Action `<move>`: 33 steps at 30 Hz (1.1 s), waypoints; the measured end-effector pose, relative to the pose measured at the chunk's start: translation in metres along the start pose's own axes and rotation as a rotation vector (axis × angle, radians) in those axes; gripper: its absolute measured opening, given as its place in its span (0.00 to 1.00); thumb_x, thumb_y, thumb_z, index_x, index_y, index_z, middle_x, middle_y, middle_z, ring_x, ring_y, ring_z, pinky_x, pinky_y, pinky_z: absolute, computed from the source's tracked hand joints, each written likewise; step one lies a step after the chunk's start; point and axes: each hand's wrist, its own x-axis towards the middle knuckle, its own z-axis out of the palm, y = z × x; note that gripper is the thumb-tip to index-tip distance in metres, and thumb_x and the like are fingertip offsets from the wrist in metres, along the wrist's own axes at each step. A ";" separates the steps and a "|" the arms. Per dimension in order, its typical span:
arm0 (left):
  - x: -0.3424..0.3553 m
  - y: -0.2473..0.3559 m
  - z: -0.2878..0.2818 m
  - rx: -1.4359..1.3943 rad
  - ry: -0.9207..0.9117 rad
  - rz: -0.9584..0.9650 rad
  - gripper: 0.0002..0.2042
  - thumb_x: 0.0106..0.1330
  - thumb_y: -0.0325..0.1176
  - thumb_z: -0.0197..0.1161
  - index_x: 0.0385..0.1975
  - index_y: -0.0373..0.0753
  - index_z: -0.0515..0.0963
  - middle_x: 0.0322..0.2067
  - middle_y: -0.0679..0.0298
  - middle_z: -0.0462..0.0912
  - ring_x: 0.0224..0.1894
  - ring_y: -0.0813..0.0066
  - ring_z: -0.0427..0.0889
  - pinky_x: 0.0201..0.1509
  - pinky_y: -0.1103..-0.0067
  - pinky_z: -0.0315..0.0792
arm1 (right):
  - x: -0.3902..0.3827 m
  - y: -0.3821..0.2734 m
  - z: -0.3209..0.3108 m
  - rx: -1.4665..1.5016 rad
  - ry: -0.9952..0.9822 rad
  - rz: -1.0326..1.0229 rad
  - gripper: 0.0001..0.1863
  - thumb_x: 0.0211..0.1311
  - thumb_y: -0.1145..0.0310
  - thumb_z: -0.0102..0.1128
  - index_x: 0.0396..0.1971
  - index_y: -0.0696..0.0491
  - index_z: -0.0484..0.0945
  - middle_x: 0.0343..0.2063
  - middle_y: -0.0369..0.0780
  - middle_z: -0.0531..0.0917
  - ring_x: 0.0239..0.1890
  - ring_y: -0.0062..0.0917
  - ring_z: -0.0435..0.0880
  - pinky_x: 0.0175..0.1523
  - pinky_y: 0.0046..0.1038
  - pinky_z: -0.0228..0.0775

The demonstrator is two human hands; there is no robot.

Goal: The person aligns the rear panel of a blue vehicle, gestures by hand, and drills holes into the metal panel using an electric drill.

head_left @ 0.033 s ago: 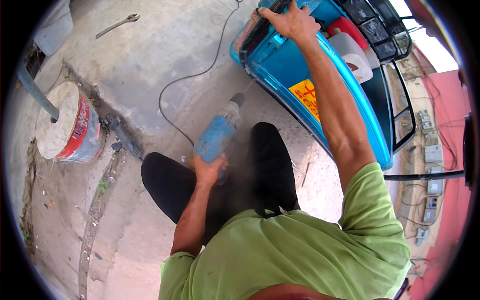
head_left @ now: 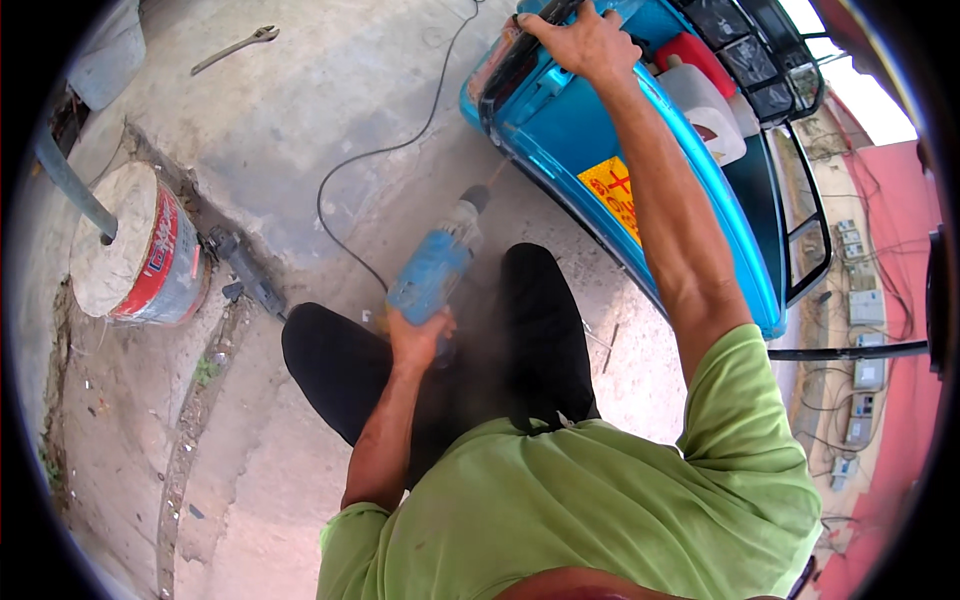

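My left hand [head_left: 420, 338] is closed round the rear handle of a blue power drill [head_left: 432, 270], held between my knees. Its dark chuck [head_left: 476, 197] points up and right, and a thin bit reaches toward the black lower edge of a blue vehicle body [head_left: 570, 140]. Whether the tip touches that edge I cannot tell. At the top, my right hand [head_left: 588, 45] grips the black rim [head_left: 520, 50] of the same body, with the arm stretched across it. A yellow sticker [head_left: 612, 198] is on the blue panel. The drill looks slightly blurred.
A dark power cord [head_left: 345, 165] curves over the concrete floor. An adjustable wrench [head_left: 235, 50] lies at the far left. A grey power tool [head_left: 247, 272] rests beside a concrete-filled bucket [head_left: 170, 255] holding a pole. A white paper roll [head_left: 705, 110] sits in the vehicle.
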 end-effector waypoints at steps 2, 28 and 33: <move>0.000 0.001 0.001 0.006 -0.002 -0.005 0.11 0.60 0.18 0.69 0.41 0.28 0.76 0.28 0.57 0.84 0.22 0.68 0.83 0.24 0.75 0.76 | -0.001 0.000 -0.001 0.027 0.014 -0.019 0.56 0.51 0.30 0.63 0.71 0.58 0.68 0.60 0.63 0.78 0.63 0.59 0.77 0.70 0.50 0.66; -0.003 0.004 0.002 0.048 -0.028 -0.001 0.10 0.63 0.24 0.69 0.42 0.28 0.81 0.26 0.58 0.84 0.22 0.69 0.84 0.24 0.76 0.78 | -0.007 -0.008 -0.010 0.022 -0.074 0.012 0.56 0.55 0.29 0.60 0.73 0.58 0.66 0.62 0.62 0.76 0.64 0.56 0.77 0.69 0.49 0.66; 0.000 0.006 0.003 0.034 -0.037 -0.003 0.11 0.63 0.25 0.69 0.42 0.28 0.81 0.26 0.58 0.84 0.22 0.69 0.84 0.24 0.75 0.78 | -0.005 -0.004 -0.008 -0.013 -0.029 -0.016 0.56 0.55 0.29 0.60 0.72 0.59 0.66 0.63 0.62 0.76 0.64 0.56 0.77 0.69 0.49 0.66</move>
